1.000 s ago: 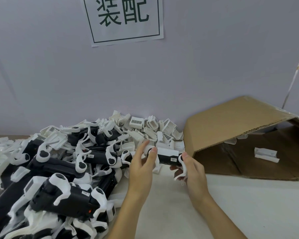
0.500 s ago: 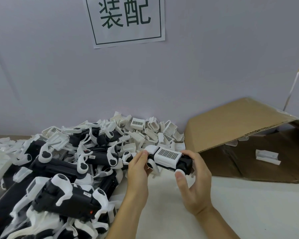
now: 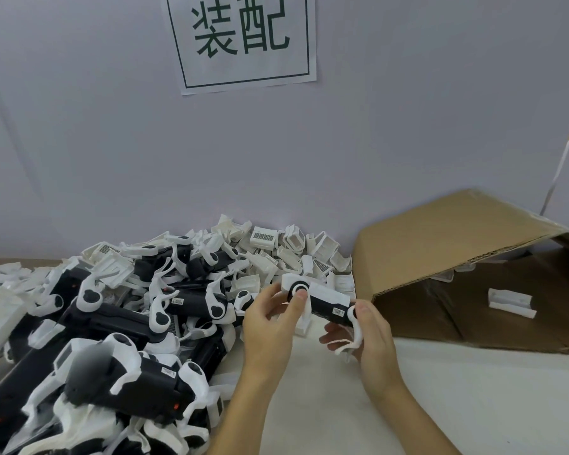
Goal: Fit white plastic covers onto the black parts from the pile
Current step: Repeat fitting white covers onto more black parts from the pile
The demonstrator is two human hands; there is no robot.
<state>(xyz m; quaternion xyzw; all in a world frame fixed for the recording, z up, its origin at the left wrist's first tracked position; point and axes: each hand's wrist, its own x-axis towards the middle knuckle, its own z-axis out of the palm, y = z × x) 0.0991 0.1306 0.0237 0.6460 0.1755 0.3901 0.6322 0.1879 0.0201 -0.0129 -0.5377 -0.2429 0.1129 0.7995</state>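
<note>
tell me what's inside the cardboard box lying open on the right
One loose white cover lies on the brown inner wall of the cardboard box. Small white bits show under the raised flap's edge. The flap hides whatever lies further in.

We see matt black plastic on the held part (image 3: pixel 326 308), with a smooth white plastic cover (image 3: pixel 329 292) along its top. The pile (image 3: pixel 119 323) at lower left mixes the same matt black and white plastic. At right, the cardboard box (image 3: pixel 447 244) looks rough and brown. The paper sign (image 3: pixel 243 41) at top is flat white. The bench (image 3: pixel 473 405) looks pale and matt.
</note>
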